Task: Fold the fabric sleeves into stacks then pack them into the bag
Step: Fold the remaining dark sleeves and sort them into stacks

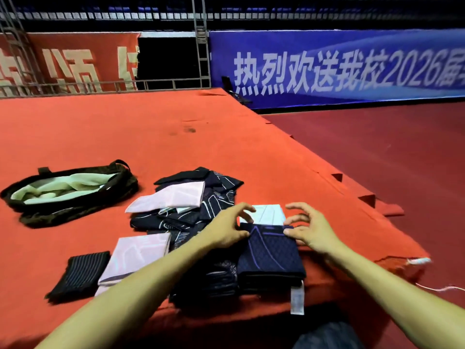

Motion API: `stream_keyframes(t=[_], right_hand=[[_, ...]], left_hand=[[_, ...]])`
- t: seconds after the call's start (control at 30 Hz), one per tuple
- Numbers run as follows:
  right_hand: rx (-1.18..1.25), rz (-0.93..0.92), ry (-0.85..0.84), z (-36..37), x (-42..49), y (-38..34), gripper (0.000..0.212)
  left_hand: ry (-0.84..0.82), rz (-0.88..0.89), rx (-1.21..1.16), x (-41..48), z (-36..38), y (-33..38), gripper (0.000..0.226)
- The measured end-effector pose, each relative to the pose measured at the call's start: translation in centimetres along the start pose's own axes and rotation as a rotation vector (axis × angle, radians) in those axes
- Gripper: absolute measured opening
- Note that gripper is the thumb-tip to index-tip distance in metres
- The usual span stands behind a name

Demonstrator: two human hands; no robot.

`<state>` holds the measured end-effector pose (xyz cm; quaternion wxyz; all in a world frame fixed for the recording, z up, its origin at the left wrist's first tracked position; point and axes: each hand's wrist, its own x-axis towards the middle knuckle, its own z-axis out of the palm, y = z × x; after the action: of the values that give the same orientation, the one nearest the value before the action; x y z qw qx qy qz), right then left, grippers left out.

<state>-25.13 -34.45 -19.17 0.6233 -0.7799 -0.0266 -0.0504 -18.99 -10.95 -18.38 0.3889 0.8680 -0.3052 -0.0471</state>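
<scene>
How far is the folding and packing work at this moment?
Done: folded navy stack, pink stack and striped piece. In hand: left hand and right hand touch the top navy sleeve at its far edge. Remaining: the loose pile behind; the open bag shows only pale green inside.
</scene>
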Motion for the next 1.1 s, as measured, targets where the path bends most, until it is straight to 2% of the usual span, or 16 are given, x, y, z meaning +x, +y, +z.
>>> stream_keyframes(t=[0.2, 0.3, 0.37, 0.5, 0.63, 0.73, 0.9, 1.1], right_hand=[[-0.314, -0.170, 0.016, 0.3, 1.9, 2.7, 0.060], [-0.460, -0.236, 0.004, -0.2, 2.4, 2.5, 0.063], [-0.452, -0.279, 0.040, -0.3, 3.1, 1.5, 0.063], [-0.334, -0.337, 0.044, 1.9, 5.8, -1.5, 0.059], [-0.196, -0.372, -0.034, 6.3, 10.0, -3.3, 0.061], [-0.189, -0.358, -0.126, 10.1, 13.7, -3.1, 0.061], [-0.261, -0.347, -0.251, 14.7, 18.6, -1.8, 0.066], [-0.301, -0.291, -0.319, 15.6, 21.8, -0.2, 0.082]], left_hand=[[-0.108, 0.066, 0.246, 1.1, 0.3, -0.7, 0.067], [-0.123, 0.033, 0.197, 1.1, 0.1, -1.3, 0.065], [-0.076, 0.035, 0.088, 0.9, -0.5, -1.4, 0.058], [0.136, 0.004, -0.071, 0.9, -4.3, -2.6, 0.045], [0.314, -0.075, -0.149, 0.8, -8.7, -6.7, 0.046], [0.397, -0.120, -0.130, 0.4, -11.0, -10.1, 0.052], [0.353, -0.145, -0.113, 1.1, -12.0, -14.0, 0.069], [0.228, -0.086, -0.003, 1.6, -11.7, -15.8, 0.086]])
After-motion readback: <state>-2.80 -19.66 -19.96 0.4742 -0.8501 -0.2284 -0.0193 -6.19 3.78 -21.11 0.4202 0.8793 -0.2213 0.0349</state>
